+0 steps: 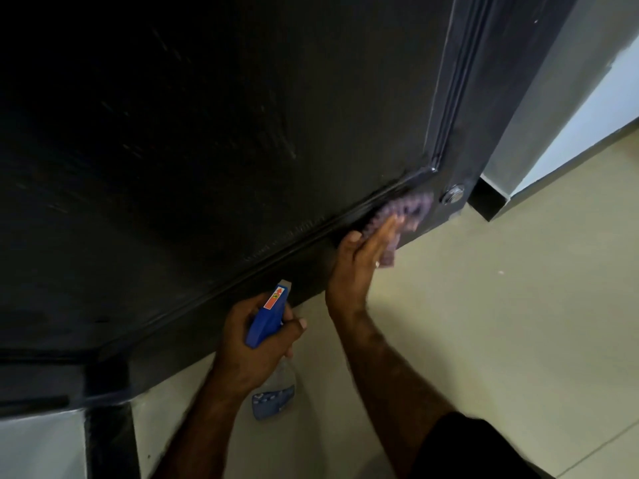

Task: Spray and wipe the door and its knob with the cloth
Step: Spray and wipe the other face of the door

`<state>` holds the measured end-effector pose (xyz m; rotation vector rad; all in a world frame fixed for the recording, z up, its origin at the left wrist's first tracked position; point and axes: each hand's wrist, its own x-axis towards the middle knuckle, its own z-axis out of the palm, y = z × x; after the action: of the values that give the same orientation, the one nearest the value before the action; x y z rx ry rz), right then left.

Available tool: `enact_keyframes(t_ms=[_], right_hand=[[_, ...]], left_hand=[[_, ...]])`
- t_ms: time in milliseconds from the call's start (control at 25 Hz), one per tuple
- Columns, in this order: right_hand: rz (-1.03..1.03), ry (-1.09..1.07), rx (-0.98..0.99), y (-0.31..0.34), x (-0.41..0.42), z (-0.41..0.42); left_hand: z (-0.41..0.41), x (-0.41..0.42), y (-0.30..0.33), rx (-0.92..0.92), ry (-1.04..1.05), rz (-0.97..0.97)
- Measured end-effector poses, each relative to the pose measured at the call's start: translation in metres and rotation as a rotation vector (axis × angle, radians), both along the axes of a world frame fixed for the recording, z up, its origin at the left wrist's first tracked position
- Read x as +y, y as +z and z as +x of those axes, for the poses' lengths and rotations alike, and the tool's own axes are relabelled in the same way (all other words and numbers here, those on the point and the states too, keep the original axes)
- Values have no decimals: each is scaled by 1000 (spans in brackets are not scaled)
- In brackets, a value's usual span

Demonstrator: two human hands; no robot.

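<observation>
A large black door (214, 133) fills the upper left of the head view, with a raised moulding running along its lower panel. My right hand (359, 261) presses a purple cloth (404, 212) flat against the door's bottom rail, just left of a small round metal fitting (453, 194) near the door's lower corner. My left hand (256, 344) grips a spray bottle (268, 316) with a blue trigger head and a clear body hanging below, its nozzle pointing at the door. No door knob shows in this view.
Pale tiled floor (484, 305) spreads to the right and below. A grey door frame and light wall (553, 115) stand at the upper right, with a black skirting (487, 198) at its foot. Another dark frame edge (107, 426) sits at the lower left.
</observation>
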<state>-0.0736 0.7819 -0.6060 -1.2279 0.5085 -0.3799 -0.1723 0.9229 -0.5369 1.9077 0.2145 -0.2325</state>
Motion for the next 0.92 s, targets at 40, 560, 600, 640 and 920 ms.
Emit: enact_keyframes(t_ms=[40,560,600,640,920], right_hand=[[208,-89,121,-3,-1,7],[697,-8,296,2,43,-13],[684,61,270,12,48,-16],[539,94,217,22,55,-25],[525,61,226,-8,87,-45]], left_hand=[[-2,4,2,-6,6,-6],[-23,54,-4,10,84,-33],[-23,57,-4,5,86,-28],[-23,61,-6,8,100,-24],[-27,70,-3,-11,105,22]])
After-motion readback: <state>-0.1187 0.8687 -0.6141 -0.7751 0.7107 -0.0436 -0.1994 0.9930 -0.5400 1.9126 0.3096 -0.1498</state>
